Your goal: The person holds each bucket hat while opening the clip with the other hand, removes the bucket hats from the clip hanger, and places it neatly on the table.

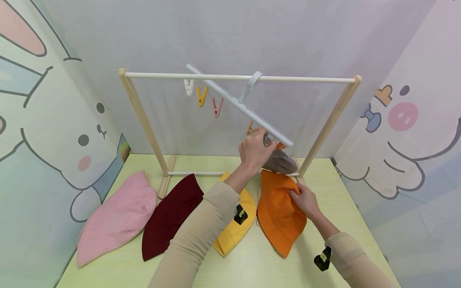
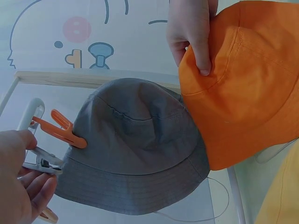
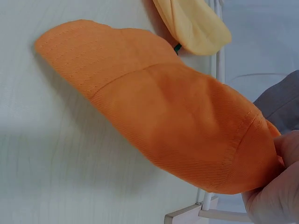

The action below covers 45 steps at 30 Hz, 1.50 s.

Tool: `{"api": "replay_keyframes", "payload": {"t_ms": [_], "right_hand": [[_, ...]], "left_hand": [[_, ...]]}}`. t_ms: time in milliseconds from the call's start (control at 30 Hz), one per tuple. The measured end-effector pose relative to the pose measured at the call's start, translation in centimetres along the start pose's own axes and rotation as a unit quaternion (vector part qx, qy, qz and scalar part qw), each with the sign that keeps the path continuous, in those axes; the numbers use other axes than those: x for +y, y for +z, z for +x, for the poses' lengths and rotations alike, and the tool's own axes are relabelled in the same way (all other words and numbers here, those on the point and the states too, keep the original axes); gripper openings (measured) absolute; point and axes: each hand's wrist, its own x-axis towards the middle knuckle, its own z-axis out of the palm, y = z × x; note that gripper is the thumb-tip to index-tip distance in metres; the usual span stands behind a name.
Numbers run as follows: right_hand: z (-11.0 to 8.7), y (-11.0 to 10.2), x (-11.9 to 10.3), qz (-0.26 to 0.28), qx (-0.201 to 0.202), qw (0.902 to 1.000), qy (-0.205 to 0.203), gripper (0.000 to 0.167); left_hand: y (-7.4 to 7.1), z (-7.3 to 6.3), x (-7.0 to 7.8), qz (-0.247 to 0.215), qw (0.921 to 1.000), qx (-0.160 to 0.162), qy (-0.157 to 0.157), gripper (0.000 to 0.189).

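Observation:
An orange bucket hat [image 1: 279, 212] is pinched by its crown in my right hand [image 1: 306, 200], held up near the right end of the rack. My left hand [image 1: 255, 150] is up at the low end of the tilted pale blue hanger [image 1: 239, 105]. Its thumb and fingers pinch a whitish grey clothespin [image 2: 44, 161], seen in the left wrist view. Beside that, an orange clothespin [image 2: 65, 133] grips a grey bucket hat [image 2: 135, 135], which hangs from the hanger. The orange hat overlaps the grey one's edge in the left wrist view.
The hanger hooks over the white bar [image 1: 158, 75] of a wooden rack [image 1: 144, 120]. White [image 1: 189, 87], yellow [image 1: 202, 97] and pink [image 1: 217, 108] clothespins dangle from its high end. Pink [image 1: 119, 220], maroon [image 1: 173, 218] and yellow [image 1: 235, 224] hats lie on the table [image 1: 252, 272].

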Motion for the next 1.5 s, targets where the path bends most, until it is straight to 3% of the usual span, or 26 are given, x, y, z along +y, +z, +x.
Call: {"api": "replay_keyframes", "payload": {"t_ms": [567, 1100, 1500], "right_hand": [[0.0, 0.5, 2.0, -0.051, 0.013, 0.9986, 0.012, 0.02], [-0.6, 1.3, 4.5, -0.077, -0.019, 0.9965, 0.027, 0.019], [-0.7, 2.0, 6.1, -0.105, -0.021, 0.9936, 0.036, 0.02]], "left_hand": [[0.3, 0.0, 0.2, -0.009, 0.9999, 0.001, -0.004, 0.014], [0.3, 0.2, 0.3, -0.004, 1.0, -0.006, -0.007, 0.017], [0.3, 0.2, 0.5, -0.014, 0.9999, -0.003, -0.009, 0.018]]}}
